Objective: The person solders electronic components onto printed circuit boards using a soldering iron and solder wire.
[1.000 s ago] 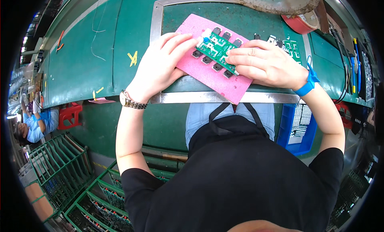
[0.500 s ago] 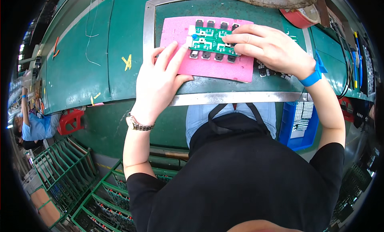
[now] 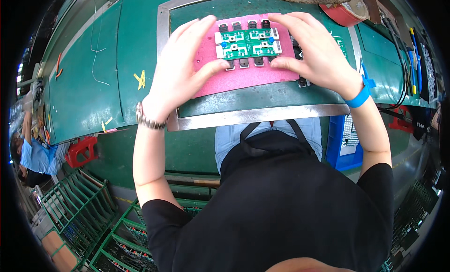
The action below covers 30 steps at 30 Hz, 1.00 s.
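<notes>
A green circuit board point(image 3: 248, 47) lies on a pink foam pad point(image 3: 234, 84), with white parts at both ends and two blue round components on top. Black flat components point(image 3: 252, 24) stick out in a row along its far edge, and a similar row point(image 3: 258, 61) lines the near edge. My left hand point(image 3: 185, 61) arches at the board's left end, fingers apart, its thumb by the near-left black component. Around the right end curves my right hand point(image 3: 321, 56), also open, its thumb beside the near-right component. Whether either thumb touches a component is hard to tell.
Metal edging point(image 3: 262, 113) frames the green bench top. Loose black parts point(image 3: 302, 81) lie right of the pad, with a red roll-shaped container point(image 3: 344, 13) behind. Below the bench stand a blue bin point(image 3: 346, 160) and green racks point(image 3: 77, 204). Another person point(image 3: 40, 155) sits far left.
My right hand has come off the board and spread out, uncovering its right end. My left hand has lifted from the pad's left part and opened wider around the board's left end.
</notes>
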### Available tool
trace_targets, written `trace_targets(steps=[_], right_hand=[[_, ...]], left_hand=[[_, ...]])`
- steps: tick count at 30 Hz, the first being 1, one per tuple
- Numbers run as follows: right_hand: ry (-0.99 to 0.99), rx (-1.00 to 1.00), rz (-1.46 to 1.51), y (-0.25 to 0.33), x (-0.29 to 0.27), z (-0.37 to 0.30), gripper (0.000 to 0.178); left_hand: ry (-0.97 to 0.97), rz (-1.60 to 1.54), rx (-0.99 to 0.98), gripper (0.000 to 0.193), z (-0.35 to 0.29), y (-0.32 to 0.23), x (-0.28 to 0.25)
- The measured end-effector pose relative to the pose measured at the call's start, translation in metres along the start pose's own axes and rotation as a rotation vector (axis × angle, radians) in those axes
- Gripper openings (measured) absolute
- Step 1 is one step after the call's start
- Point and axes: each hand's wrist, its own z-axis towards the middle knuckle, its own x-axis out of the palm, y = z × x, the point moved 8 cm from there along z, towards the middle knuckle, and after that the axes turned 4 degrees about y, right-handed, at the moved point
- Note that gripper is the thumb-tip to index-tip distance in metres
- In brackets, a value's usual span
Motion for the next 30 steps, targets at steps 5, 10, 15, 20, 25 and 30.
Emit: trace_targets(steps=[5,10,15,20,25,30], right_hand=[[0.008,0.025,0.007,0.0,0.01,0.002,0.075],[0.027,0.011,0.042,-0.005,0.018,0.003,0.076],[0.028,0.016,0.024,-0.003,0.01,0.006,0.075],[-0.028,-0.004,0.009,0.002,0.006,0.007,0.073],[-0.034,0.013,-0.018,0.003,0.004,0.006,0.069],[-0.036,0.011,-0.011,0.001,0.002,0.001,0.06]], left_hand=[[0.233,-0.04,0.074,0.072,0.01,-0.001,0.028],[0.234,-0.014,0.087,0.076,0.011,-0.003,0.029],[0.168,-0.103,0.083,0.091,0.015,-0.001,0.018],[0.248,-0.113,0.125,0.097,0.025,0.002,0.024],[0.229,-0.241,0.186,0.093,0.024,0.008,0.022],[0.177,-0.209,0.189,0.06,0.023,0.01,0.016]])
